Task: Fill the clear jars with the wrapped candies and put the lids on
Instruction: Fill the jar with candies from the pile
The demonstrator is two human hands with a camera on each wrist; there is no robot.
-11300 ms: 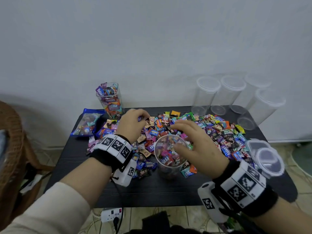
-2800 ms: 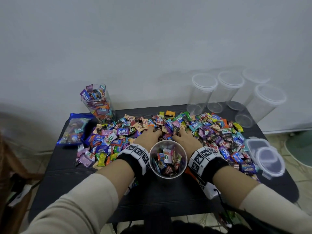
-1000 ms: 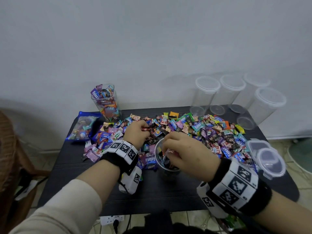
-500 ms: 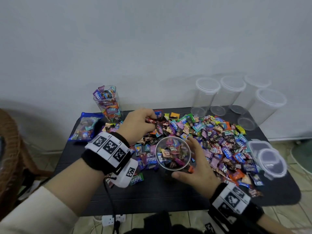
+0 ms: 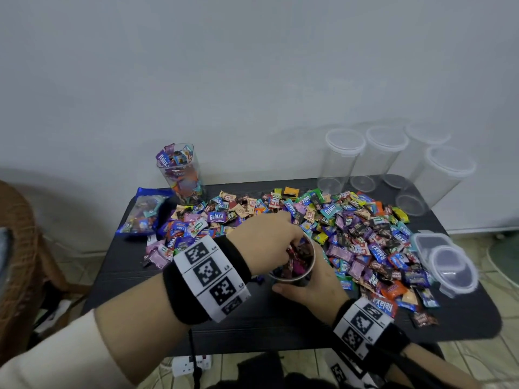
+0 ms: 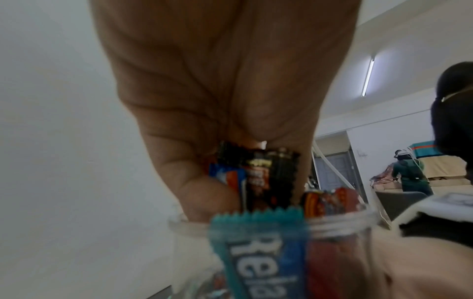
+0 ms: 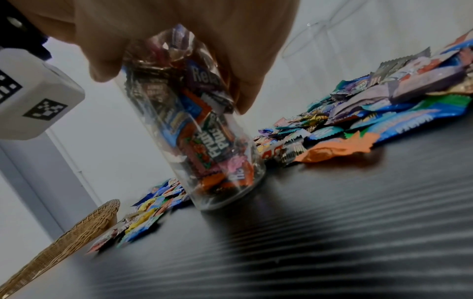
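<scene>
Jar (image 5: 292,265) steadied on worktop (image 5: 252,318) by right hand (image 5: 311,287) curled round it, approx 5 o'clock side, so candies (image 6: 258,172) pinched in left hand (image 5: 264,240) can be dropped in.

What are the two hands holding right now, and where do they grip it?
The left hand pinches several wrapped candies over the clear jar. The right hand grips that jar around its upper part, near the rim.

A black bench (image 5: 146,279) stands against a white wall (image 5: 196,80). A wicker chair (image 5: 16,234) is left; a power strip (image 5: 191,364) lies on the tiled floor (image 5: 500,357).
</scene>
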